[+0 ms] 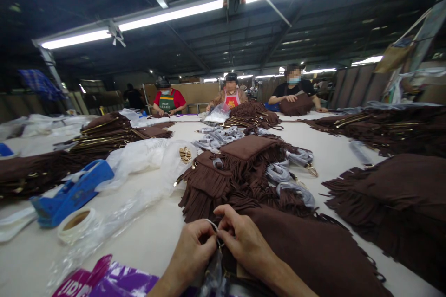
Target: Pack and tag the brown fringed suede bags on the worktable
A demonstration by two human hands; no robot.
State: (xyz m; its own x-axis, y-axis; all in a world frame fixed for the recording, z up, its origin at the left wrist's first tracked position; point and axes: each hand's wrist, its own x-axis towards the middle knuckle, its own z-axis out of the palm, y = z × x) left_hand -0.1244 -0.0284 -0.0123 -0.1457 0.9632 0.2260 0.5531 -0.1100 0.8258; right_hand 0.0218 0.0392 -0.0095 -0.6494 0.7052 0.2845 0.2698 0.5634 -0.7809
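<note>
At the near edge of the table, my left hand (193, 247) and my right hand (241, 236) meet, both pinched closed. A thin white strip (211, 223) curves between their fingertips, and I cannot tell whether it is a cord or a tape. Below the fingers hangs a clear plastic-wrapped piece (215, 273), likely a strap, with a bit of metal at its top. Under my right forearm lies a large dark brown fringed bag (299, 236). Just beyond my hands, more brown fringed bags (245, 148) are piled, with plastic-wrapped straps (296, 190) and gold clips beside them.
To the left are a blue tape dispenser (71, 192), a tape roll (77, 225), clear plastic bags (146, 160) and purple printed plastic (118, 280). Brown bags are stacked left (104, 137) and right (393, 190). Across the table, three co-workers handle items.
</note>
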